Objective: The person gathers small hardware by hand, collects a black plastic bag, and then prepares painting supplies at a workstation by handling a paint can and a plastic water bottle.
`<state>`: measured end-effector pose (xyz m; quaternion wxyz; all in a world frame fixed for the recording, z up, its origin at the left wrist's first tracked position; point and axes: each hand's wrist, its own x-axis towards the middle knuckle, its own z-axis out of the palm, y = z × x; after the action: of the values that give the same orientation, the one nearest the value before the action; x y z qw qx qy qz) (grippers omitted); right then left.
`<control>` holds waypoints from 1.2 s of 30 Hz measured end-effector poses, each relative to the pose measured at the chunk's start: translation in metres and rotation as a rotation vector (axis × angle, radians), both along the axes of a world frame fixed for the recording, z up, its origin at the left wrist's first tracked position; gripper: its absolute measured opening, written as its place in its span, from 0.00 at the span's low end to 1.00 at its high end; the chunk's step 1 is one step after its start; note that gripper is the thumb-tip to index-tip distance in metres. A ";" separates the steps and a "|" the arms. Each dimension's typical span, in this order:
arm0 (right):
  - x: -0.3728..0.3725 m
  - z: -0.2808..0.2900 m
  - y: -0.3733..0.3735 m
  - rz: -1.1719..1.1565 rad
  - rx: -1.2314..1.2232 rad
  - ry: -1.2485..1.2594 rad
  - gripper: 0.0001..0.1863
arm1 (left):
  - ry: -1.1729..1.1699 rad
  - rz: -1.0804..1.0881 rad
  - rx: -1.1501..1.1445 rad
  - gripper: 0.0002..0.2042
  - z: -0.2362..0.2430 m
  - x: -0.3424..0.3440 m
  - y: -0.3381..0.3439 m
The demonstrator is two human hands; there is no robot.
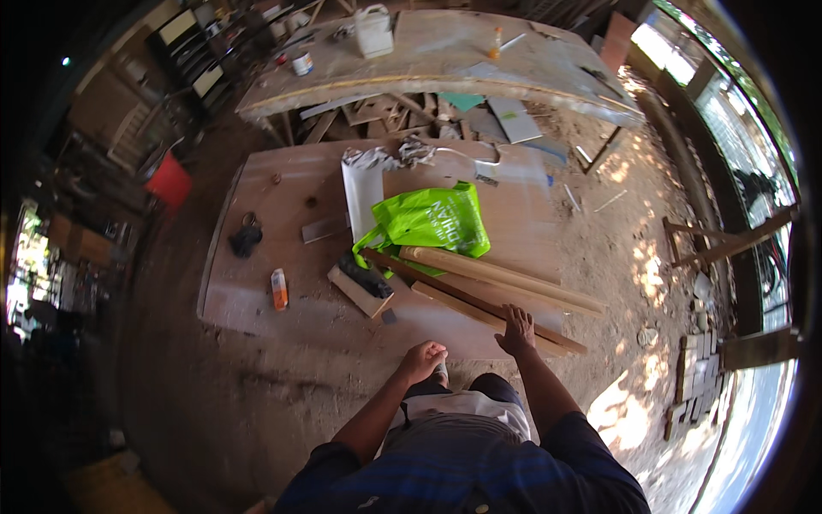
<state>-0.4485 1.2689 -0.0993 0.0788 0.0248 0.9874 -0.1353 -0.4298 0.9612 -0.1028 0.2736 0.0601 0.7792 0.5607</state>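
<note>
Timber strips (505, 279) jut past the panel's (282, 214) right edge, seemingly for easy reach; the right hand (517, 331), fingers apart, seems to steady them. The left hand (422, 361), fingers curled together, hangs by the near edge.

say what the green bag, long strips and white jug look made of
Green bag: probably thin plastic, glossy; it creases and shines. Long strips: likely bare wood, tan to dark brown, straight-edged. White jug: perhaps moulded plastic, dullish, given its rounded corners.
</note>
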 end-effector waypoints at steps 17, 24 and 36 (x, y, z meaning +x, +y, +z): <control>-0.022 0.034 0.100 0.237 -0.488 -0.508 0.31 | -0.401 0.272 0.213 0.20 0.003 0.051 0.108; -0.024 0.097 0.057 0.409 -1.050 -0.669 0.37 | -0.397 0.695 1.190 0.29 0.089 0.022 0.172; -0.109 -0.045 0.096 0.207 -0.107 -0.123 0.56 | -0.026 1.158 1.237 0.27 0.108 0.033 0.073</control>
<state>-0.5578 1.3654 -0.1446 0.1539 -0.0731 0.9693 -0.1773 -0.3972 1.0338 0.0056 -0.1298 -0.2160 0.2368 0.9383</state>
